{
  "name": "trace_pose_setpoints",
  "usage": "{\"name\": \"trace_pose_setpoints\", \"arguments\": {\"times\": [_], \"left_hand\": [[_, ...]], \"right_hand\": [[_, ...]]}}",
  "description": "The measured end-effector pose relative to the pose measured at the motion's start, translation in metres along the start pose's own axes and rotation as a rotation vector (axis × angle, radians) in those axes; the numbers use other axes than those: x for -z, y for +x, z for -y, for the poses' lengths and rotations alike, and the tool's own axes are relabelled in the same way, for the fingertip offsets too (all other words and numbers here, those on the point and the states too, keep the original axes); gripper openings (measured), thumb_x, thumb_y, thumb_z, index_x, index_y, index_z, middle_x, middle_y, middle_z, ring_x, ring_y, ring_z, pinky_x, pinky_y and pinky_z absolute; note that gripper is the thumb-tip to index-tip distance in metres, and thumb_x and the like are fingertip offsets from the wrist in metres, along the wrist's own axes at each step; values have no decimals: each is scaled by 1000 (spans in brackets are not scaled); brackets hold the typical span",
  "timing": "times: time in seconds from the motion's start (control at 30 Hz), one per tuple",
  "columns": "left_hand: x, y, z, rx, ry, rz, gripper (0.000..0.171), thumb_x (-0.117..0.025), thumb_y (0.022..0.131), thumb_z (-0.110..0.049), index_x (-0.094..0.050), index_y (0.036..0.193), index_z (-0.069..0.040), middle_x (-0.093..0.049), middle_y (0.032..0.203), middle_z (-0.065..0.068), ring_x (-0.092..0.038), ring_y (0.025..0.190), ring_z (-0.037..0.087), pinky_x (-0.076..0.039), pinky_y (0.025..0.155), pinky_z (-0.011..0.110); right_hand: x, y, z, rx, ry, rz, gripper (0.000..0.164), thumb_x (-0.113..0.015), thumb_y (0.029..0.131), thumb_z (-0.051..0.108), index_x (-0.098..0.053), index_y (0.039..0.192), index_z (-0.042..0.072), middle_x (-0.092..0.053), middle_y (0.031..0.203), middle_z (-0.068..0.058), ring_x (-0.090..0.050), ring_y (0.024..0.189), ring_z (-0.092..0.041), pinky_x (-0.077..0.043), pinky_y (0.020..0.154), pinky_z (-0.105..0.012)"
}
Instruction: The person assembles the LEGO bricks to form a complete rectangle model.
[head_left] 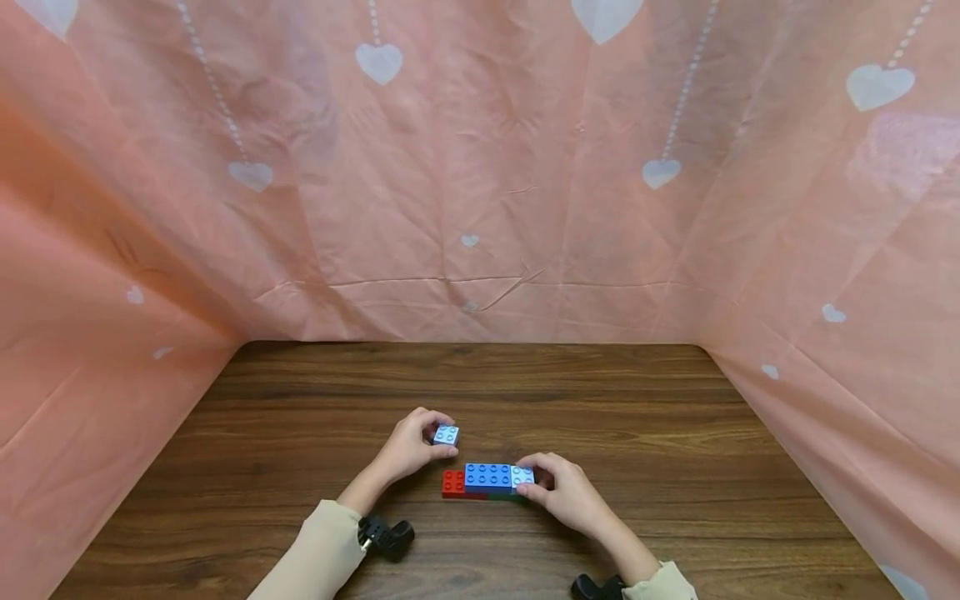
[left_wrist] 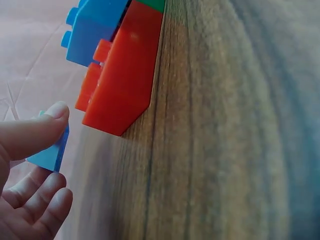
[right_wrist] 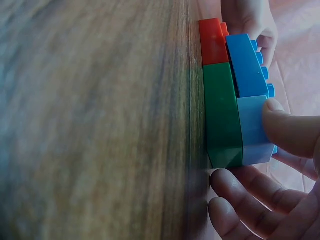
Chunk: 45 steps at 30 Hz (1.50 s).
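Note:
My left hand [head_left: 414, 443] pinches a small light-blue toy brick [head_left: 447, 435] with four studs between thumb and fingers, above and left of the stacked bricks. In the left wrist view the thumb lies across that brick [left_wrist: 47, 156]. A red brick [head_left: 453, 483] and a green brick [right_wrist: 220, 110] lie end to end on the table as the bottom row. Across both sits a longer blue brick [head_left: 487, 476], leaving the red brick's left studs bare. A second light-blue brick [right_wrist: 254, 130] stands on the green one's right end, and my right hand [head_left: 564, 492] pinches it there.
The brown wood-grain table [head_left: 480, 383] is enclosed at the back and sides by a pink curtain [head_left: 495, 183] printed with white hearts. Black wrist mounts [head_left: 388, 538] sit on both forearms, near the cuffs of light sleeves [head_left: 318, 550].

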<state>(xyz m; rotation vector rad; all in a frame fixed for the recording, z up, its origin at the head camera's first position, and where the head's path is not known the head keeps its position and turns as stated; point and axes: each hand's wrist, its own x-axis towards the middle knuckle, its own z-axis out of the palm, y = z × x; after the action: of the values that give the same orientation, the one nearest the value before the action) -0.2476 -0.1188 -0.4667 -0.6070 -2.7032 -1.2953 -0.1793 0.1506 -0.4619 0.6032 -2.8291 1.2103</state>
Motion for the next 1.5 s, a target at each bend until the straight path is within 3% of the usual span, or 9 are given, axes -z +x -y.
{"name": "trace_pose_setpoints", "arguments": {"times": [0.83, 1.5], "left_hand": [[2, -34, -18, -74, -32, 84, 32, -79, 74, -26, -66, 99, -11, -49, 80, -1, -49, 70, 11, -44, 60, 23], [-11, -46, -19, -108, -24, 76, 31, -81, 72, -24, -64, 95, -13, -49, 80, -3, -46, 69, 9, -42, 59, 21]], "right_hand": [[-1, -2, -1, 2, 6, -9, 23, -71, 83, 24, -65, 103, 16, -53, 80, 3, -46, 64, -8, -38, 54, -24], [0, -2, 1, 13, -10, 1, 23, -71, 83, 22, -65, 104, 14, -52, 78, 4, -45, 65, -8, -38, 54, -24]]}}
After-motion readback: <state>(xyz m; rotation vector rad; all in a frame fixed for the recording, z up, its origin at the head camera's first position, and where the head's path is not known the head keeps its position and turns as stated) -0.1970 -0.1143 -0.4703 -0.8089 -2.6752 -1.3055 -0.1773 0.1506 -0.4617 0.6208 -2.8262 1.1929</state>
